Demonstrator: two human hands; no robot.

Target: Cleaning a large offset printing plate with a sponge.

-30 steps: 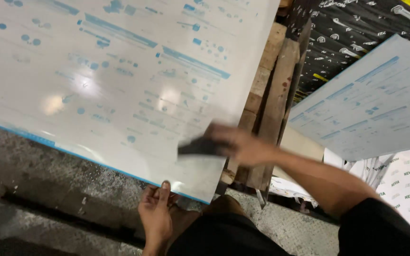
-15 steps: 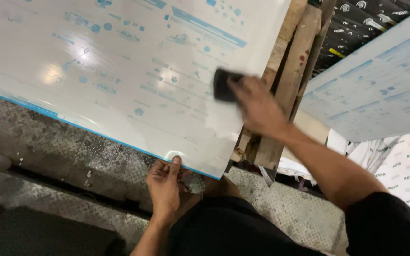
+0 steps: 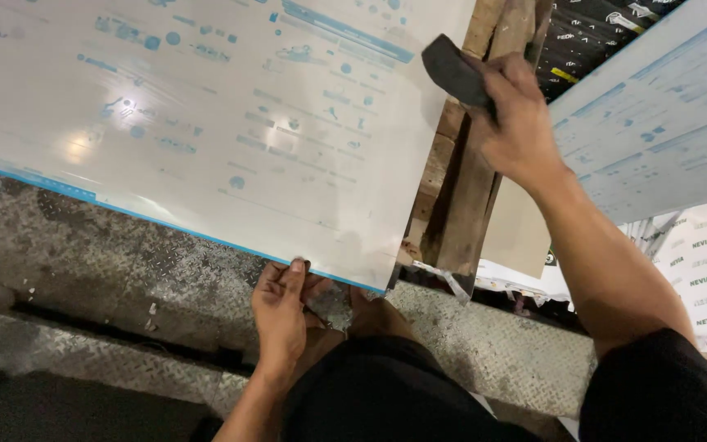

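Right hand (image 3: 517, 123) fingers curled around a dark pad (image 3: 454, 69), at the right edge of the white sheet (image 3: 231, 115). Left hand (image 3: 280, 315) pinches the sheet's lower edge — thumb on top. Best kept steady — pad flat, strokes firm, wooden pallet (image 3: 464, 196) behind.

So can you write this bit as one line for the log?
left hand: grips white panel bottom edge | right hand: holds dark pad at panel's right edge | wooden pallet behind

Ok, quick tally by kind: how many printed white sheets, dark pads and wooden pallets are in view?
Printed white sheets: 2, the big sheet gripped by the left hand and the second sheet
Dark pad: 1, in the right hand
Wooden pallet: 1
Total: 4
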